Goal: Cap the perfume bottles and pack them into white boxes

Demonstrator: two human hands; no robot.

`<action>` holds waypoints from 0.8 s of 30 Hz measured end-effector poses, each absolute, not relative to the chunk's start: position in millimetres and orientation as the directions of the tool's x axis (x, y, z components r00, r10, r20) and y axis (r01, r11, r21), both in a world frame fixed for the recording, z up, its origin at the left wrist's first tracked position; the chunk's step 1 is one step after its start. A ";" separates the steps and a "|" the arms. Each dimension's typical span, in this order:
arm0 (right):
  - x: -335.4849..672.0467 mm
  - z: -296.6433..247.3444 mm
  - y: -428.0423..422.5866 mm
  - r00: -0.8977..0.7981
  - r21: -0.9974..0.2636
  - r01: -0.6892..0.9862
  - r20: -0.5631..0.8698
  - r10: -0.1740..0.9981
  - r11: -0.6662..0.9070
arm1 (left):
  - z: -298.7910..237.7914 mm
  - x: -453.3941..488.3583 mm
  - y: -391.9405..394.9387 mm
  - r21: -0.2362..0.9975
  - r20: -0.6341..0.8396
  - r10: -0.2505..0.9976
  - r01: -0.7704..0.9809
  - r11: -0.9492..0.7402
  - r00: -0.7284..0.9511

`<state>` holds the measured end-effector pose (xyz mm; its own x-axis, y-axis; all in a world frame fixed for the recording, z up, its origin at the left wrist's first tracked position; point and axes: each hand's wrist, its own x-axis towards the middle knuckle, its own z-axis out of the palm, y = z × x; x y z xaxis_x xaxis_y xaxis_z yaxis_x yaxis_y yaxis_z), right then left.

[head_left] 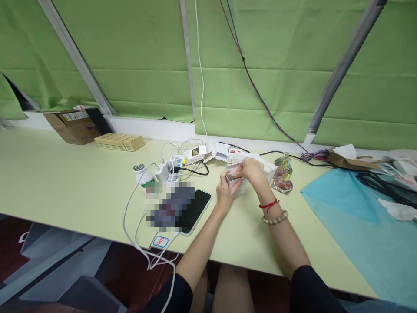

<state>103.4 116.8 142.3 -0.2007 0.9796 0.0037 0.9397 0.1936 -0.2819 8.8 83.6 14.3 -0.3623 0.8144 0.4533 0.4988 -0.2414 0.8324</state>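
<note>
My left hand (224, 193) is wrapped round the side of a small white box (232, 168), whose opening faces up. Over that opening is my right hand (251, 168), its fingers bent down into the mouth of the box. Whatever those fingertips grip is hidden, though a small gold-coloured spot shows inside. Just right of my right hand stand glass bottles (282, 184) with gold necks and pinkish contents. Behind my hands lie more white boxes (221, 152), one of them open-ended.
A phone (195, 211) lies left of my forearm beside a blurred patch. Power plugs (162, 171), white cables and a white jar (143, 176) are further left. Yellow cartons (120, 142) and a brown cardboard box (73, 126) stand at the back left. Blue sheeting (361, 217) covers the right side.
</note>
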 end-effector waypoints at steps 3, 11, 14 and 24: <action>107.6 140.5 119.8 -0.238 -0.309 0.921 0.038 0.970 0.238 | 17.7 7.5 84.2 0.840 0.478 0.800 0.455 -0.295 -0.363; 127.1 153.3 118.8 -0.332 -0.359 0.840 0.254 0.908 0.407 | 15.6 4.8 92.5 0.824 0.561 0.710 0.364 -0.434 -0.425; 134.5 156.2 119.4 -0.400 -0.373 0.814 0.198 0.895 0.446 | 14.0 5.6 92.9 0.813 0.578 0.694 0.381 -0.440 -0.429; 139.8 149.4 128.1 -0.508 -0.420 0.774 0.034 0.861 0.473 | 14.3 5.4 90.6 0.697 0.699 0.564 0.597 -0.398 -0.440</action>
<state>139.8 128.1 149.4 -0.5078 0.8608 0.0337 0.7745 0.4732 -0.4198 5.4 90.6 14.3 -0.4395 0.5640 0.6990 0.5971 -0.3980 0.6965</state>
